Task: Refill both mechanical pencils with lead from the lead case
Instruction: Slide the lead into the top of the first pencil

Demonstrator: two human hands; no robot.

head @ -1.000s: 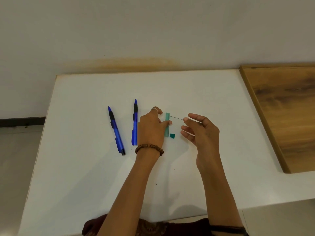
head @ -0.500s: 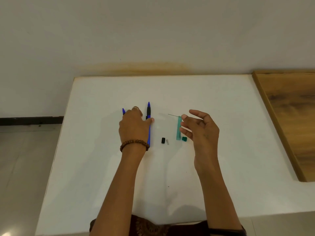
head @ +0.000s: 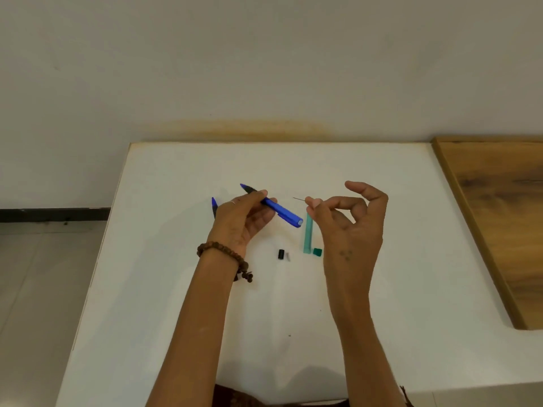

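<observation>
Left hand (head: 239,220) gripped a blue pencil (head: 280,212) mid-frame, open end angled right to take lead. Right hand (head: 349,227) pinched the lead (head: 299,199), other fingers spread.

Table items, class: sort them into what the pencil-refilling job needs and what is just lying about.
Job: held pencil in left hand; lead pinched by right hand; second pencil; green lead case; green cap; black cap.
Lying about: wooden board; bead bracelet.

single head-worn wide-angle view, looking forward and down from above, near a white table (head: 382,333) against a wall (head: 264,69).
</observation>
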